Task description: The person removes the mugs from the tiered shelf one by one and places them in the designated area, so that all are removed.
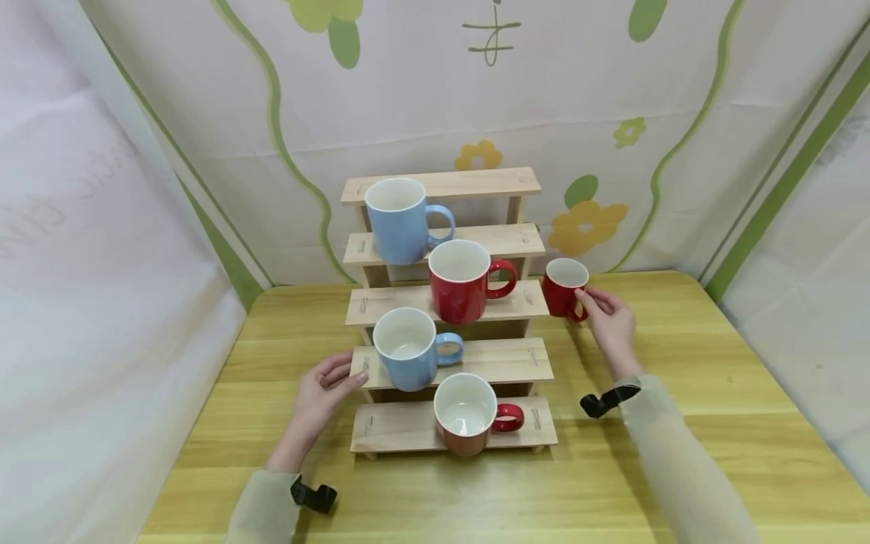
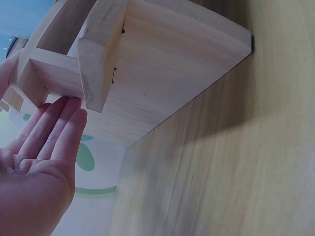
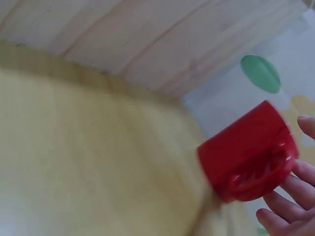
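Observation:
A stepped wooden stand (image 1: pixel 394 423) stands mid-table. In the left wrist view my left hand (image 1: pixel 319 397) has its thumb and fairly straight fingers (image 2: pixel 69 132) on either side of a step's left end, lightly gripping it. Behind the stand on the right, my right hand (image 1: pixel 612 332) holds a red mug (image 1: pixel 563 291) near its handle and rim; the right wrist view shows that mug (image 3: pixel 246 152) beside spread fingers (image 3: pixel 288 209). Whether its base touches the table cannot be told. On the stand sit an upper blue mug (image 1: pixel 401 227), a red mug (image 1: pixel 458 291), a lower blue mug (image 1: pixel 411 359) and a reddish mug (image 1: pixel 465 438).
The stand rests on a yellowish wooden table (image 1: pixel 720 453). White cloth with green and yellow flower prints (image 1: pixel 584 227) hangs behind the table and along both sides. The top step (image 1: pixel 476 181) spans the stand's back. Black wrist straps (image 1: pixel 313 495) circle both sleeves.

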Action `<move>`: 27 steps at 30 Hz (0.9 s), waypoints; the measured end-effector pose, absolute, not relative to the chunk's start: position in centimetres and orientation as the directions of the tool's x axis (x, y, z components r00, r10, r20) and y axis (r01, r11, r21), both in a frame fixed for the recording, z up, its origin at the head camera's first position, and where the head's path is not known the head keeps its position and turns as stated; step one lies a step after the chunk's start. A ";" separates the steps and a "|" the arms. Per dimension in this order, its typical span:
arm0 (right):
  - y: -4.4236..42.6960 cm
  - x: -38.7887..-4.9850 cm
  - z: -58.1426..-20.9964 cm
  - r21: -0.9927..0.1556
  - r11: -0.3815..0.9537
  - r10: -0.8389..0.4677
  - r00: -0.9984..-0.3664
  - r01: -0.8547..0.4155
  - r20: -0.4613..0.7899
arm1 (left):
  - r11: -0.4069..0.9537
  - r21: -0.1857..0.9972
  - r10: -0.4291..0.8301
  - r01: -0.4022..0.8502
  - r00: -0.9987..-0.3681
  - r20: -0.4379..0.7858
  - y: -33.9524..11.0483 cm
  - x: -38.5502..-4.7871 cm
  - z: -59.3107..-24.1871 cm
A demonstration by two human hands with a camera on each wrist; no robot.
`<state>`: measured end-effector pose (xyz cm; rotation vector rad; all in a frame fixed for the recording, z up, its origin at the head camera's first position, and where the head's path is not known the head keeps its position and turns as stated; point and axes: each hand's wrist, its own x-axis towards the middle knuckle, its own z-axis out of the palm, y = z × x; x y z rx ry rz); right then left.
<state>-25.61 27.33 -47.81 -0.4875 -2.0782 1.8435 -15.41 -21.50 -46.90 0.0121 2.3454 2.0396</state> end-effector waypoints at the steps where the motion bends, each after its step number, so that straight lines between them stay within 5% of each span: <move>1: 27.4 -25.5 -47.4 -0.990 0.132 0.449 -0.893 0.037 0.026 | 0.142 0.990 0.029 -0.015 -0.999 -0.019 -21.5 -15.4 -46.9; 8: 27.2 -25.1 -42.8 -0.969 0.232 0.423 -0.888 -0.088 0.182 | 0.144 0.989 0.038 -0.005 -0.999 -0.011 -21.4 -15.5 -46.8; 19: 25.6 -24.3 -35.9 -0.930 0.146 0.355 -0.859 -0.339 0.369 | 0.147 0.989 0.039 -0.010 -0.999 -0.015 -21.4 -15.5 -46.8; 27: 23.1 -23.0 -32.3 -0.906 0.108 0.230 -0.876 -0.410 0.424 | 0.151 0.988 0.033 -0.018 -0.999 -0.023 -21.5 -15.4 -46.8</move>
